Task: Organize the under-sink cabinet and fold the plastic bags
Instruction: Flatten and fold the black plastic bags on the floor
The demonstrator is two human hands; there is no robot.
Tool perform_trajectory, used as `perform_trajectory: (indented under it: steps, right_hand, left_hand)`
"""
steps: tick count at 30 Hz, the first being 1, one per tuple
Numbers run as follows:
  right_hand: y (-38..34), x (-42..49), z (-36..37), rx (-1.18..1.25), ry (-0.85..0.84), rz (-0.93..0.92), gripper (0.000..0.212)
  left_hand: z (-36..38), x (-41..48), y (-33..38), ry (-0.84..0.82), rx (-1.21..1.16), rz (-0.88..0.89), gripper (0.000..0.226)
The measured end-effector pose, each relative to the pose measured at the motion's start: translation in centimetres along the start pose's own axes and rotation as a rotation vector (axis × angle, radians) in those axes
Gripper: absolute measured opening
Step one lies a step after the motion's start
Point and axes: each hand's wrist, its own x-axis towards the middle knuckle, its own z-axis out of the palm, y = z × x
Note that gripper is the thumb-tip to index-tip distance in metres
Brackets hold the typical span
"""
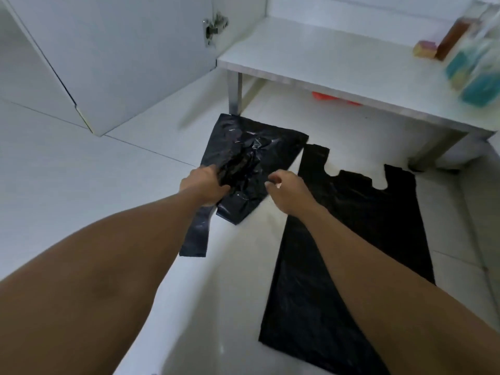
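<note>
Two black plastic bags lie on the white tiled floor. A crumpled black bag [251, 150] is spread in front of the cabinet, and my left hand [203, 185] grips its bunched middle, one handle trailing toward me. My right hand [286, 189] hovers just right of that bag with fingers loosely curled, holding nothing. A second black bag [359, 228] lies flat to the right, handles pointing away, partly under my right forearm.
The open cabinet door [113, 63] with its hinge [213, 27] stands at the left. The white cabinet shelf [324, 60] holds a sponge [426, 48] and blurred bottles [476, 63] at the right. Something red [324, 96] lies under the shelf.
</note>
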Motion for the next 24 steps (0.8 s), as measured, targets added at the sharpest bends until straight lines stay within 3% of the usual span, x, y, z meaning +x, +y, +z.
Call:
perform_trajectory:
  steps: [5, 9, 12, 17, 20, 24]
  right_hand:
    - [-0.4, 0.5, 7.9, -0.098, -0.271, -0.040, 0.046]
    - [-0.1, -0.1, 10.5, -0.287, -0.326, 0.016, 0.047]
    - [0.2, -0.4, 10.2, -0.152, -0.211, 0.019, 0.037]
    - [-0.8, 0.0, 6.1, 0.060, 0.203, -0.043, 0.024]
    - [-2.1, 0.9, 2.9, 0.138, 0.258, -0.091, 0.018]
    - [-4.2, 2.5, -1.7, 0.194, 0.308, -0.117, 0.021]
  left_hand:
    - [3.9, -0.5, -2.4, -0.093, -0.021, -0.040, 0.039]
    - [5.6, -0.7, -3.8, -0.004, 0.054, -0.084, 0.028]
    - [5.2, -0.2, -4.3, 0.096, -0.091, -0.137, 0.022]
    - [0.8, 1.0, -3.1, 0.327, -0.400, -0.193, 0.026]
    - [-3.2, 2.2, -1.6, 0.410, -0.746, -0.204, 0.016]
    - [-8.9, 3.2, -0.4, 0.432, -0.774, -0.173, 0.011]
